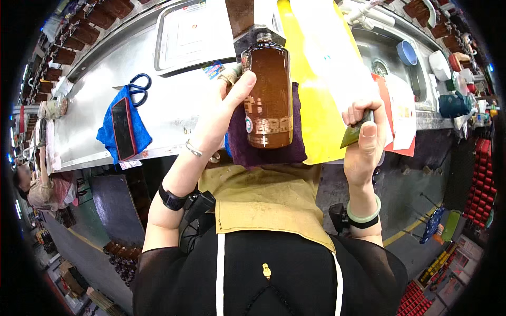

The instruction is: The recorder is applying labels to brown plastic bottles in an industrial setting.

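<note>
A large brown glass bottle (270,100) with pale printed lettering lies in front of me, its neck pointing away, on a dark purple cloth (299,124). My left hand (235,88) is closed against the bottle's left side near the shoulder; the thumb lies along the glass and the other fingers are partly hidden. To the right, my right hand (367,131) is wrapped round a small flat olive-green piece (350,135) with a dark edge, which looks like a scraper. It is held apart from the bottle, over the right edge of a yellow sheet (320,124).
Blue-handled scissors (137,90) and a red-edged phone (123,129) rest on a blue cloth (108,131) at left. A metal tray (164,47) stands behind. At right are white and red papers (403,113) and a sink (419,79) with a blue bowl (407,52). Another person (50,192) is far left.
</note>
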Available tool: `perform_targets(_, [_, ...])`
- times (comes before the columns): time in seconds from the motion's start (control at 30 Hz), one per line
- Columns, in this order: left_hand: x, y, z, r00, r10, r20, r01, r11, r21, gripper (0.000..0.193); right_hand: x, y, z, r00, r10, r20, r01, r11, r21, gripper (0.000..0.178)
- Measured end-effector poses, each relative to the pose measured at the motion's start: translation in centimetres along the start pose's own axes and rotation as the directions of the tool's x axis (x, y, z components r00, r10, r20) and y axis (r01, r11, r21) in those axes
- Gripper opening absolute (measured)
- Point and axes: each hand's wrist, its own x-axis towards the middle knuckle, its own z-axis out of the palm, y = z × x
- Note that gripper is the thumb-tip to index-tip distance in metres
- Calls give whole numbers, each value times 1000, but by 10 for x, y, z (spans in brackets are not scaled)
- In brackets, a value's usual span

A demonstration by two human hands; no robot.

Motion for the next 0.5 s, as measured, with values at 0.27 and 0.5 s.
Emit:
perform_targets(0.27, [-14, 1, 9, 945, -257, 202, 323, 833, -450, 47, 78, -31, 13, 968, -233, 93, 246, 956, -159, 40])
perform_targets(0.5, [-35, 25, 35, 914, -175, 367, 325, 857, -401, 56, 107, -23, 9, 882, -101, 460, 311, 859, -406, 25])
